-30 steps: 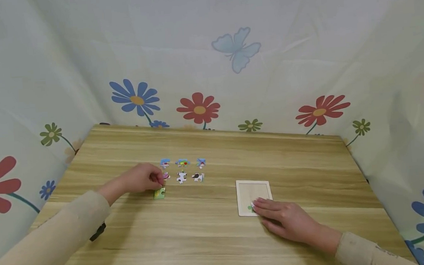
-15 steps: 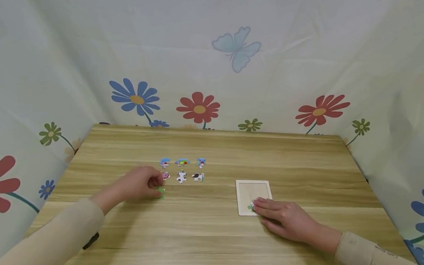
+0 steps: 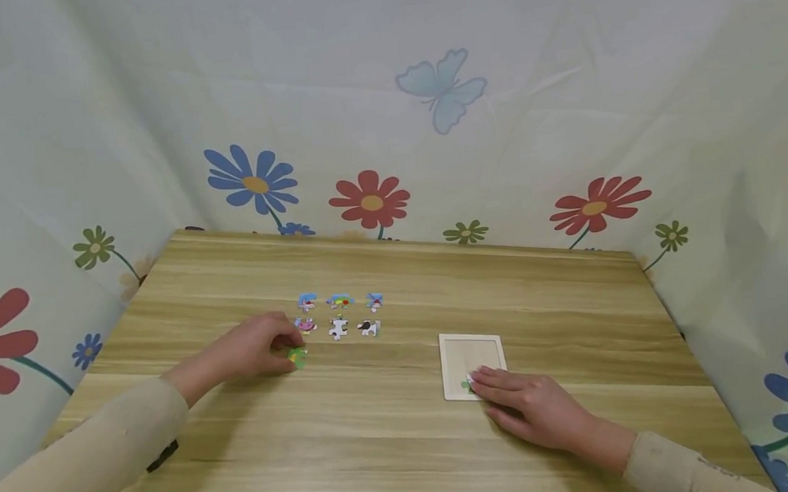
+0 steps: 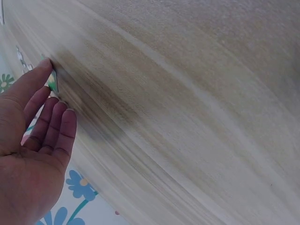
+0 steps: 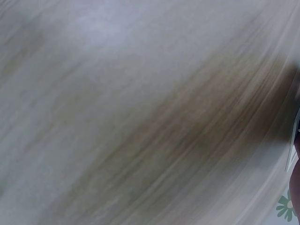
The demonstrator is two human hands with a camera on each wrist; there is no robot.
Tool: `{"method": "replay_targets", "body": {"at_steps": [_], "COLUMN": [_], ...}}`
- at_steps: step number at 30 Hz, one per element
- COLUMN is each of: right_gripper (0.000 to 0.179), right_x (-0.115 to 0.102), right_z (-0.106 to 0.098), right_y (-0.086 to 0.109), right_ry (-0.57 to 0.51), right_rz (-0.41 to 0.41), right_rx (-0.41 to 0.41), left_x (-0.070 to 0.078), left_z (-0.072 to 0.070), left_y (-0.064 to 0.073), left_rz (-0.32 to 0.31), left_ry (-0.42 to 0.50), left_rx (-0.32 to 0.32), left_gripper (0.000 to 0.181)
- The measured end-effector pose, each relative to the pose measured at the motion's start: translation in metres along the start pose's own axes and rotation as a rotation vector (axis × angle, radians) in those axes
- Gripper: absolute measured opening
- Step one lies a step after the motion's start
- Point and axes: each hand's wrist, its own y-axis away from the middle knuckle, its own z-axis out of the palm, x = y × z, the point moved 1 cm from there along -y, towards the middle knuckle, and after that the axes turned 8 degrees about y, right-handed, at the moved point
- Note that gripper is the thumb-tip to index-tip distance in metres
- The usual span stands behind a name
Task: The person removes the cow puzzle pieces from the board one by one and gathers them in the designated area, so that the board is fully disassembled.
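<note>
In the head view my left hand is at the left end of the laid-out jigsaw pieces. Its thumb and index finger pinch a green jigsaw piece with a yellow patch; the left wrist view shows a sliver of the same green piece between the fingertips, the other fingers loosely bent. To the right, a square pale wooden puzzle tray lies on the table. My right hand rests over its lower right corner with fairly straight fingers, touching a green and white jigsaw piece, partly hidden by the fingertips.
Two short rows of jigsaw pieces lie beyond the left hand: blue-topped ones, such as the far right piece, behind, and a pink piece, a white piece and a black-and-white piece in front. A flower-printed curtain surrounds the wooden table.
My left hand has shifted slightly toward the near side, from beside the pink piece down to the green piece, which its thumb and finger now pinch. The right hand stays in place.
</note>
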Motion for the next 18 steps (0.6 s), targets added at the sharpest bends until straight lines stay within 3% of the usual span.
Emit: {"method": "replay_targets", "body": {"at_steps": [18], "right_gripper": [0.048], "right_x": [-0.0002], "right_z": [0.0018], "right_y": [0.0009], "right_ry": [0.006], "right_rz": [-0.005], "right_rx": [-0.004], "left_x": [-0.0024], "left_z": [0.0006], "left_y": [-0.0001], "left_rz": [0.011], "left_ry": [-0.009], "left_rx": [0.008], "left_gripper": [0.025]}}
